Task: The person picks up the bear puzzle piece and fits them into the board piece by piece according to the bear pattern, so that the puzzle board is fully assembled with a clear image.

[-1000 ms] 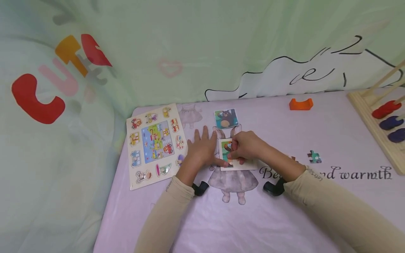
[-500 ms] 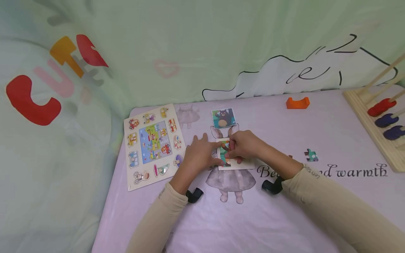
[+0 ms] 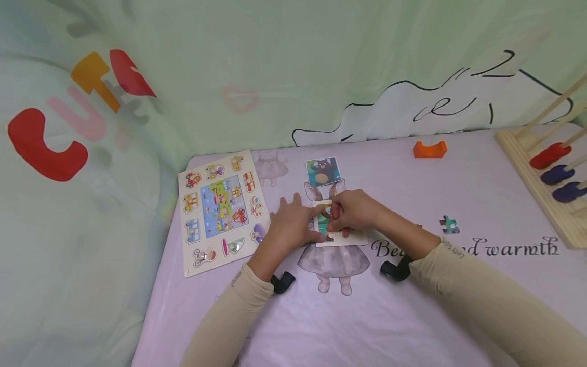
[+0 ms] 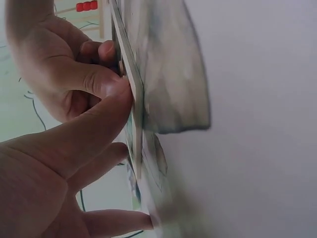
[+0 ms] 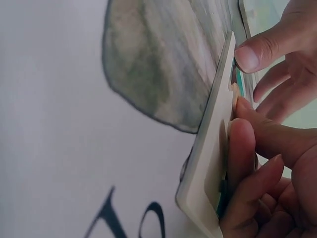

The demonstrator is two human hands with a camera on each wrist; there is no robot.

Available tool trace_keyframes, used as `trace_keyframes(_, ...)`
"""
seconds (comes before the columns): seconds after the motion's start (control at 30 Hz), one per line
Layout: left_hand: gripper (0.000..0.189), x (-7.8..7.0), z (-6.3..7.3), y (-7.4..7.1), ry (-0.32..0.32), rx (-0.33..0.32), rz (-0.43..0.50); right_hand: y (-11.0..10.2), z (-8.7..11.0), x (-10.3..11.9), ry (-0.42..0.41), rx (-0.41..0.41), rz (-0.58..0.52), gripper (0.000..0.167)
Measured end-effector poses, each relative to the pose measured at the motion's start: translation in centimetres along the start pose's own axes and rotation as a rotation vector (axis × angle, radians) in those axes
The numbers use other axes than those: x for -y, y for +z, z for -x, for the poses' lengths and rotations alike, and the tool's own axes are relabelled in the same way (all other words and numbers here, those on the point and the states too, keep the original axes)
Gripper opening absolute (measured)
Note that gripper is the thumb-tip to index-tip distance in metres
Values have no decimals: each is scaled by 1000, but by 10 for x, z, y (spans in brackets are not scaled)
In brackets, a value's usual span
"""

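A small wooden jigsaw board [image 3: 341,243] with a pale frame lies in front of me, partly filled with a green and orange picture. My left hand [image 3: 290,221] spreads over its left side, thumb and forefinger pressing on the board. With curled fingers, my right hand [image 3: 357,210] pinches a puzzle piece [image 5: 236,94] at the board's surface, most of it hidden by the fingers. In the left wrist view the two thumbs meet over the board's edge. Just beyond the board lies a square bear picture card [image 3: 323,172].
A knobbed vehicle puzzle board [image 3: 187,255] lies at the left. To the right is a loose green puzzle piece [image 3: 450,225], with a brown bit peeking past the right forearm. An orange block [image 3: 430,150] and a wooden bead frame [image 3: 532,176] stand farther right.
My left forefinger has come in onto the board's upper left, and the left hand's fingers have drawn in slightly. The right hand keeps its pinch, nearly still. The head view has shifted slightly.
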State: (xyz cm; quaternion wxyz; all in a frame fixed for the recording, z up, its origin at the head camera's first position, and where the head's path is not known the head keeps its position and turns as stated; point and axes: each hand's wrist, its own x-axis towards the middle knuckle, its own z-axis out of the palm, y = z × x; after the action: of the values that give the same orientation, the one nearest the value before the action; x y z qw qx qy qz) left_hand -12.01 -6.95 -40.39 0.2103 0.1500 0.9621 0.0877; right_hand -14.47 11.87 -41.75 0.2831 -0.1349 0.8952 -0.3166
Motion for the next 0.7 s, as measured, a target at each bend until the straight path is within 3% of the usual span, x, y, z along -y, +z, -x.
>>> trace_keyframes(0.43,73,0,-5,2,-14,34,16,1,0,-2,26,1,-55,28)
trace_keyframes(0.7,74,0,-4,1,-19,44,7,-9,9,-12,-84,39,-98,23)
